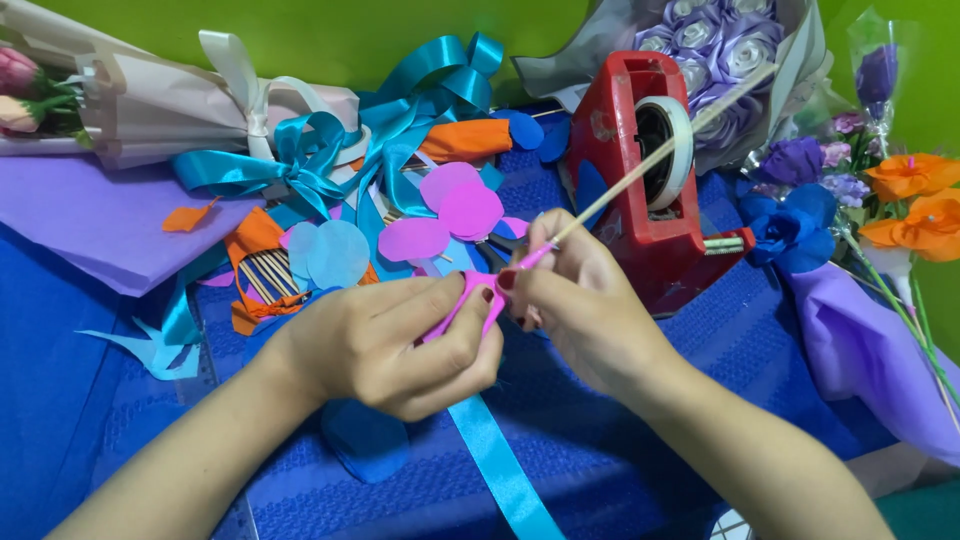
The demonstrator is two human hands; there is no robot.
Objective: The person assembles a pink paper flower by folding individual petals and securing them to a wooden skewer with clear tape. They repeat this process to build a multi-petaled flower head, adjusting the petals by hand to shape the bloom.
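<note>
Both hands are meeting closely: the left hand [400, 345] is pinching a pink paper strip [462, 300] while the right hand [580, 300] is gripping a wooden stick [660, 150] slanting up-right, away from her.

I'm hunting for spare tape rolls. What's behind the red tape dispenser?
Behind the red tape dispenser lies a wrapped bouquet of purple roses. Its lower part is hidden by the dispenser; no spare rolls show.

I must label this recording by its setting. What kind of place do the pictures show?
Probably a home craft table for making paper flowers: a red tape dispenser, finished orange paper flowers, and cut pink paper circles lie on a blue cloth, while both hands wrap pink paper on a thin wooden stick.
</note>
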